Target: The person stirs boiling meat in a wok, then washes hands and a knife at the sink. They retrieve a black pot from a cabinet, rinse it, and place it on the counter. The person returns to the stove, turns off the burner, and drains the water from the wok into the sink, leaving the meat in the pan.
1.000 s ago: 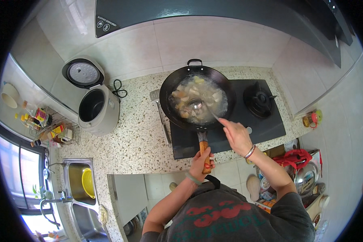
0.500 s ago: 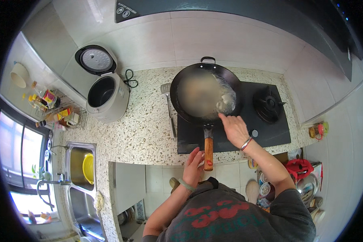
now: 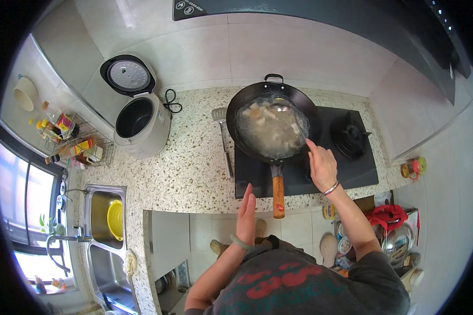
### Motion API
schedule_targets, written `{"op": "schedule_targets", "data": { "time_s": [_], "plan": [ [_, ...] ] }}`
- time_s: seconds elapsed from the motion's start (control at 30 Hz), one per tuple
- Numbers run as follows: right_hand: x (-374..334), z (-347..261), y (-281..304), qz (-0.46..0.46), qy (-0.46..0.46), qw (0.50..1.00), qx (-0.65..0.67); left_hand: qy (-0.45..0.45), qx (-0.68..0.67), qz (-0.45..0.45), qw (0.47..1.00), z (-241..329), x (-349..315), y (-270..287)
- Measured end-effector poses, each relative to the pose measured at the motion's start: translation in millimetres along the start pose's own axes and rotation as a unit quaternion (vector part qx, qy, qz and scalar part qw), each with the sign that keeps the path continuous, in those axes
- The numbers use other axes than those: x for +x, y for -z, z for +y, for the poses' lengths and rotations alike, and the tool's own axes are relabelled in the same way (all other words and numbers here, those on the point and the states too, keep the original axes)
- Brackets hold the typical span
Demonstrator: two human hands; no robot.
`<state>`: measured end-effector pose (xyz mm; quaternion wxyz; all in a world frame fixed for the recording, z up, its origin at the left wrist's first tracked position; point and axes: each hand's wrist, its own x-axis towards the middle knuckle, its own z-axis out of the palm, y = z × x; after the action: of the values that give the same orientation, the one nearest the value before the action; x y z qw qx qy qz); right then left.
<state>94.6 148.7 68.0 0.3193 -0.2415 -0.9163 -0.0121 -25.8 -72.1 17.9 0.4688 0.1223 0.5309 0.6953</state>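
A black wok [image 3: 311, 116] with a wooden handle [image 3: 278, 195] sits on the hob, holding pale cloudy liquid and light chunks of food [image 3: 270, 128]. My right hand [image 3: 323, 168] is at the wok's right front rim, closed around the thin handle of a metal ladle [image 3: 281, 106]. The ladle's bowl lies in the liquid toward the far side of the wok. My left hand [image 3: 245, 220] is held up left of the wooden handle, apart from it, fingers stretched out and holding nothing.
The black hob [image 3: 326, 178] has a second burner [image 3: 349, 135] on the right. A slotted metal spatula [image 3: 224, 139] lies left of the wok. Further left stands a rice cooker [image 3: 150, 131] with its lid raised. A sink [image 3: 102, 231] with a yellow basin [image 3: 115, 219] is at the far left.
My right hand has moved right along the rim, and the ladle bowl now shows at the wok's far side. The left hand's fingers have straightened. The blur over the food has gone.
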Motion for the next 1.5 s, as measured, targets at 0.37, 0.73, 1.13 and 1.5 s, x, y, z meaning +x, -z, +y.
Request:
{"op": "schedule_targets", "data": {
  "time_s": [0.37, 0.73, 1.13, 1.5],
  "plan": [
    [-11, -34, -6, 0.118, -0.232, 0.958, 0.118, -0.029, 0.034, -0.164, 0.985, 67, -11, -5],
    [0, -289, -55, -0.015, -0.41, 0.46, 0.787, -0.032, -0.206, -0.021, 0.978, 75, -47, 158],
    [28, -524, -185, -0.357, -0.348, 0.38, 0.779, -0.153, -0.337, 0.292, 0.882, 84, -102, 343],
    [64, -633, -361, -0.501, -0.337, 0.425, 0.675, -0.068, -0.233, 0.469, 0.849, 98, -101, 431]
  ]
}}
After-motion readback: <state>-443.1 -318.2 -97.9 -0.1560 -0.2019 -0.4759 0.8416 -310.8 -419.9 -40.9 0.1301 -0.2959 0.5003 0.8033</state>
